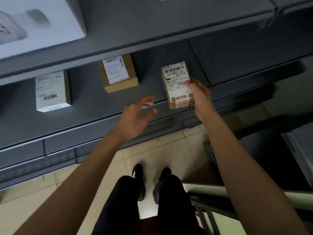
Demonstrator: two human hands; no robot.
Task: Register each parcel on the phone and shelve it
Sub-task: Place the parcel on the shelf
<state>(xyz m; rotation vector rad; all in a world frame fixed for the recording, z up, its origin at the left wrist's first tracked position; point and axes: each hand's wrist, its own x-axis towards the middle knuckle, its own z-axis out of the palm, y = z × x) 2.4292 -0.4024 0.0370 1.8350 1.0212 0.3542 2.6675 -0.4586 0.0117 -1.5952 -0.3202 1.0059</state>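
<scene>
Now, in the head view, your right hand point(197, 94) is gripping the labelled parcel point(177, 85) by its right side, setting it at the front edge of the grey shelf point(84, 99); your left hand point(135, 117) is hovering open and empty. It is looking light and rigid, so side grips should suit.

floor: beige tiles point(169, 150) | shoes: dark pair point(138, 177) | trousers: dark point(128, 209)

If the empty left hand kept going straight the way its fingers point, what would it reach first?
Probably the grey shelf surface, in the bare gap between the brown box and the labelled parcel that the right hand holds. The left hand is open; depth is unclear.
</scene>
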